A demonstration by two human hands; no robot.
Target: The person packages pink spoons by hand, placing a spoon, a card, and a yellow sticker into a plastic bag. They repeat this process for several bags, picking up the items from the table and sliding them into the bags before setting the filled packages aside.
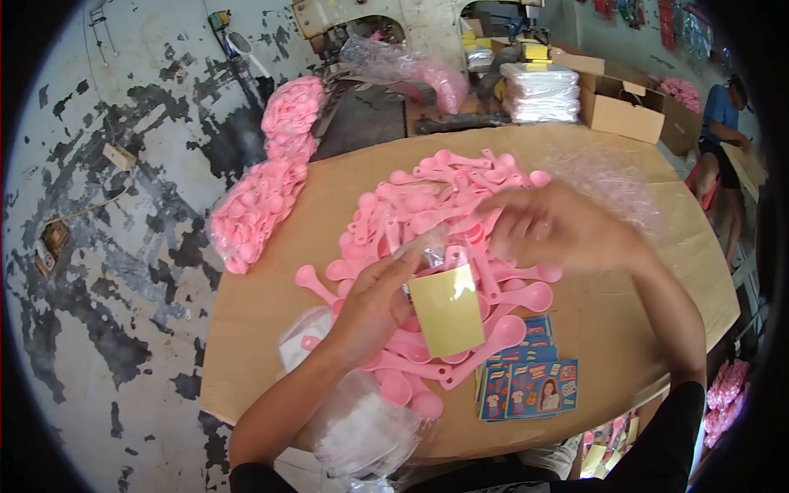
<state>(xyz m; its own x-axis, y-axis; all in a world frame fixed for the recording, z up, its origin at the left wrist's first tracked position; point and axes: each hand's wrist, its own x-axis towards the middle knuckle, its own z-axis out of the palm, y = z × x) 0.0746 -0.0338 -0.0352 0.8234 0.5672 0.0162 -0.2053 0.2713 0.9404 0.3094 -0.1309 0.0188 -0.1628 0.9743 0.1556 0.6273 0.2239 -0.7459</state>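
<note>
My left hand (375, 306) pinches a small clear plastic bag (433, 255) at its upper edge. A plain yellow card (448, 311) hangs below the fingers, glossy as if behind the film. Over the right part of the heap of pink measuring spoons (411, 209) is my right hand (563, 226), its fingers smeared by motion. A larger pink spoon (503, 335) lies just right of the yellow card. Several printed blue cards (542, 388) are stacked on the cardboard-covered table (641, 329), nearer to me than both hands.
Bagged pink spoons (259, 205) sit at the table's left edge. Clear plastic bags (366, 431) lie at the near left, and loose clear film (604, 185) at the right. Behind stand a stack of white packets (540, 92) and an open cardboard box (625, 107). A person (723, 135) sits far right.
</note>
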